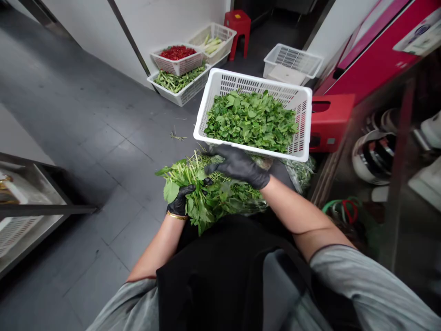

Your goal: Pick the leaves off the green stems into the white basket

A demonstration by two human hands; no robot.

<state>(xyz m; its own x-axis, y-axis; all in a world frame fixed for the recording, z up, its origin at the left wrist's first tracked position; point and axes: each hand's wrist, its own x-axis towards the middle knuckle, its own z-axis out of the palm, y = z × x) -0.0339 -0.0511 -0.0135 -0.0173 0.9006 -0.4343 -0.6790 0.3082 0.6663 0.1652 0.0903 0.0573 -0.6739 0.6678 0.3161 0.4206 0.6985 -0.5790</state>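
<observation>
Leafy bunch (pixel 210 197) lies crosswise before the torso, long axis sideways. Left hand (pixel 179 203) closed around its left end; right hand (pixel 237 166) open on top, nearer the white basket (pixel 220 82).

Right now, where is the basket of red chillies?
In the head view, the white basket of red chillies sits upper centre, atop the basket of green pods, beside a basket of pale stalks.

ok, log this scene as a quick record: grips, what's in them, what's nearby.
left grip: gloved left hand closed on stems of bunch of leafy greens
right grip: gloved right hand spread over the same bunch
nearest: white plastic basket holding picked leaves
floor beyond: red chillies and green pods in baskets
</observation>
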